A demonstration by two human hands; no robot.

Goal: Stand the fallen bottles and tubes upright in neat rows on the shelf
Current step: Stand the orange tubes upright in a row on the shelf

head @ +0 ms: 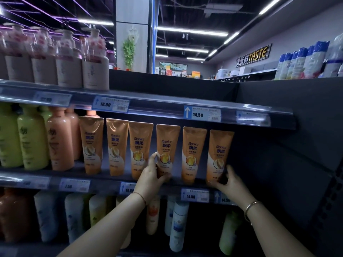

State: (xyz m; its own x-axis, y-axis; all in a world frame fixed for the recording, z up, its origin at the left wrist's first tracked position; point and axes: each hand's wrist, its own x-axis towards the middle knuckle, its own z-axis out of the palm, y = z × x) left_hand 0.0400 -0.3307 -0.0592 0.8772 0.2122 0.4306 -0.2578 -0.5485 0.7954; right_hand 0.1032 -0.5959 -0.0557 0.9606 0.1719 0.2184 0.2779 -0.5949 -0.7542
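Several orange Rejoice tubes stand upright, caps down, in a row on the middle shelf [104, 182]. My left hand [153, 176] grips the base of the fourth tube [167, 145]. My right hand [229, 182] wraps the base of the rightmost tube [220, 154] at the end of the row. Between them stands another tube [193, 153], untouched. Left of the tubes are peach bottles [59, 140] and green bottles [31, 138], all upright.
The top shelf holds pink-labelled pump bottles [94, 69]. The bottom shelf has white, green and orange bottles [178, 225]. A dark side panel [289, 145] closes the shelf on the right. Price tags [202, 114] line the shelf edges.
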